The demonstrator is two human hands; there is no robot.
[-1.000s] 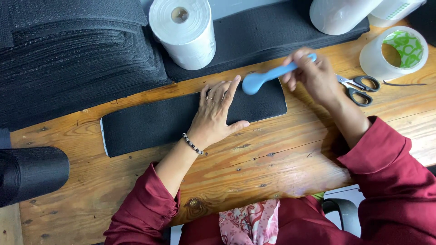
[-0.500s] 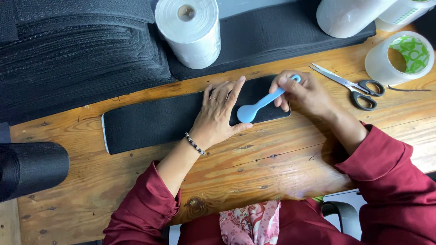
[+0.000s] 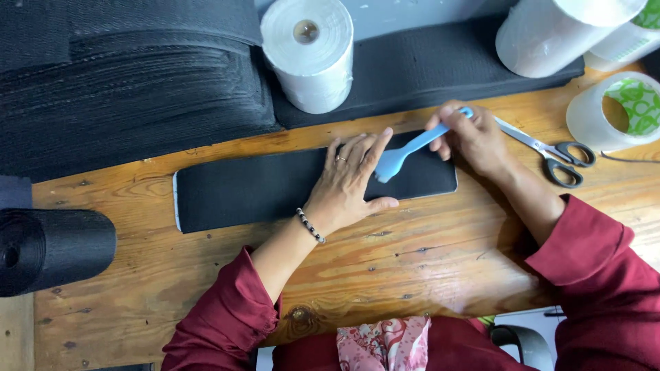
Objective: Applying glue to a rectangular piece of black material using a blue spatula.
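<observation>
Left hand (image 3: pixel 347 182) flat, released, pressing long black fabric strip (image 3: pixel 247 189); right hand (image 3: pixel 471 137) grasping light-blue plastic spatula (image 3: pixel 405 151); white paper roll (image 3: pixel 309 51) far; clear tape roll with green-patterned core (image 3: pixel 619 110) right.

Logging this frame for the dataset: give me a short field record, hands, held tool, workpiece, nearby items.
left hand: left hand flat on the black strip
right hand: right hand grips the blue spatula, blade end down on the strip
surface: wooden table
right of strip: scissors, tape roll
behind strip: white roll, stacked black material
far left: black roll
</observation>
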